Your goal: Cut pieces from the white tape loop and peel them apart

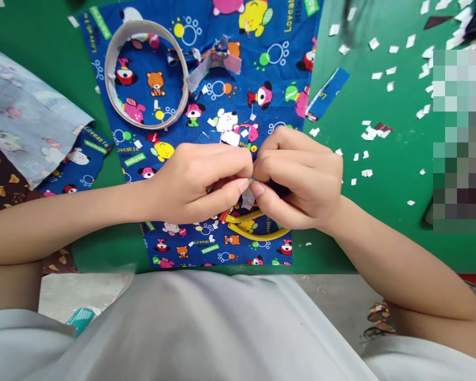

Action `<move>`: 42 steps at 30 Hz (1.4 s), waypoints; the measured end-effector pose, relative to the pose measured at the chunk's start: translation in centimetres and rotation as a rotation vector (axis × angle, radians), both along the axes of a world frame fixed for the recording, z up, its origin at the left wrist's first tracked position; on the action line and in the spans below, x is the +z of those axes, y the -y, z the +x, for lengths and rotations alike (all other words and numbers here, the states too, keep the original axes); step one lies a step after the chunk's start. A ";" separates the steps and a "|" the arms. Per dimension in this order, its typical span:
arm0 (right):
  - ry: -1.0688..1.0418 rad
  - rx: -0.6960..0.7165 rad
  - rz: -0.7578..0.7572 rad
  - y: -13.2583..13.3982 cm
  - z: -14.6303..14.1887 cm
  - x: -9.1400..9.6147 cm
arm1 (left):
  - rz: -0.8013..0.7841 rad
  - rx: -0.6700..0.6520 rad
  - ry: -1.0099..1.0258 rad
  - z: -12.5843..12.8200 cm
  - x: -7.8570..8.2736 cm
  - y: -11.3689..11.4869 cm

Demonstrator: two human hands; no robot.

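Note:
My left hand point(210, 180) and my right hand point(301, 177) meet above the blue cartoon-print cloth point(206, 243). Thumb and fingertips of each are pinched together. Between them a small pale scrap of fabric point(248, 199) hangs down, partly covered by the fingers. Beneath the hands lies a yellow-handled tool point(248, 233), like thread snips; its blades are hidden. A little white piece point(230, 138) rests just beyond the fingertips. Farther off, a beige ring point(110, 90), perhaps a tape core, lies flat on the cloth, with crumpled fabric strips point(200, 74) at its right side.
Many small white paper bits point(368, 133) are scattered over the green table point(381, 233) at right. A narrow blue strip point(328, 95) lies by the cloth's right edge. At left are a pale blue cloth point(27, 106) and a brown patterned cloth point(3, 182).

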State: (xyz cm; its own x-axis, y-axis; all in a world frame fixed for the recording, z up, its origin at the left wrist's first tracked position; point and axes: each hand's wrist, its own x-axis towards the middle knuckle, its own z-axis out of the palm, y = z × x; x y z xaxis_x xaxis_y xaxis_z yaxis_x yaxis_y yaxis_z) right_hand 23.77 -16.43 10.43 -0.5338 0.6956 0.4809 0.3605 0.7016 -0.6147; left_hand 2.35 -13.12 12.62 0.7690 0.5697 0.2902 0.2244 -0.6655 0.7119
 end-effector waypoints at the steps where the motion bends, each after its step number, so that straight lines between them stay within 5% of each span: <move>1: -0.002 -0.001 0.002 0.0 0.0 0.0 | 0.002 -0.001 0.000 0.0 0.0 0.0; 42: 0.026 0.012 0.042 -0.2 0.1 -0.1 | -0.100 -0.005 -0.060 -0.1 0.1 0.1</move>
State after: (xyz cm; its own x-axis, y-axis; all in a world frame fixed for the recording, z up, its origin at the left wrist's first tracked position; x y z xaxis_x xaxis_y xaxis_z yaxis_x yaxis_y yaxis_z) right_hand 23.87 -16.27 10.38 -0.5549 0.6682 0.4956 0.3670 0.7312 -0.5750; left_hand 2.26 -13.21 12.76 0.7860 0.5899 0.1851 0.2660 -0.5929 0.7601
